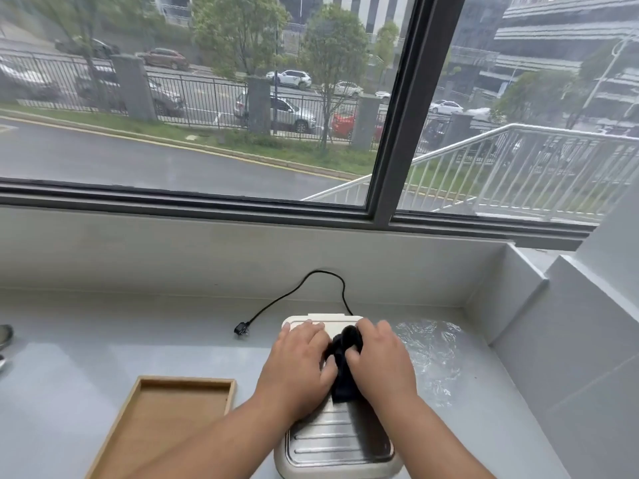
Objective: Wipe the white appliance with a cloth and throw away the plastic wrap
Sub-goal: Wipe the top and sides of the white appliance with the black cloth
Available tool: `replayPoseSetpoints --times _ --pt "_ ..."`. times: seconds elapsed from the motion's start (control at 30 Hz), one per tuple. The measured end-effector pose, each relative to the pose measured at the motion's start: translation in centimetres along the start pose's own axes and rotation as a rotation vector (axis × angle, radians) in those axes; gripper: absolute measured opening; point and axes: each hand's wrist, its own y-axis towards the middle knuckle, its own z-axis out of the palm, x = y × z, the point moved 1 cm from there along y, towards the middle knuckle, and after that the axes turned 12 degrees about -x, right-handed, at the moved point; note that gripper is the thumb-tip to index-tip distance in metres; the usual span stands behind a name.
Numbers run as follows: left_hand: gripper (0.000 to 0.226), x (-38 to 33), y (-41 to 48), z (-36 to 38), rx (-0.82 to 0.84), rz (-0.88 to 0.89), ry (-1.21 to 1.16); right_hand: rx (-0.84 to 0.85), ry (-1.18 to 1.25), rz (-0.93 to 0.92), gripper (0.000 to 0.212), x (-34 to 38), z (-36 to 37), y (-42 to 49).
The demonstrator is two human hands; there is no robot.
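Right hand (380, 361) grips the soft cloth (345, 357); left hand (297, 368) lies flat on the appliance (339, 440). Wrap (428, 354) at three o'clock looks light and crinkly; pinch its edge.

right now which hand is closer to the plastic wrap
Right. The right hand grips the black cloth just left of the plastic wrap; the left hand lies farther left on the white appliance.

left: wooden tray (162, 420) | right: plastic wrap (428, 357) (wall (539, 340) beyond) | behind: cord (294, 292), counter (103, 340) free
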Motion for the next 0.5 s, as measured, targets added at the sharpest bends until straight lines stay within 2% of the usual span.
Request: replayPoseSetpoints --times 0.1,0.2,0.27,0.5 --pt "0.051 -0.1 -0.1 0.0 -0.025 -0.026 -0.005 0.015 -0.009 -0.050 0.014 0.7 0.2 1.3" --pt "0.050 -0.1 -0.3 -0.1 -0.099 -0.069 -0.096 0.023 0.008 -0.056 0.011 1.8 0.7 2.6" --pt "0.059 -0.1 -0.5 -0.2 -0.107 -0.092 -0.149 0.043 0.031 -0.071 0.012 2.9 1.4 3.3" --pt "0.080 0.3 -0.8 -1.0 -0.142 -0.275 -0.245 0.194 0.150 -0.109 0.001 6.5 2.7 4.7"
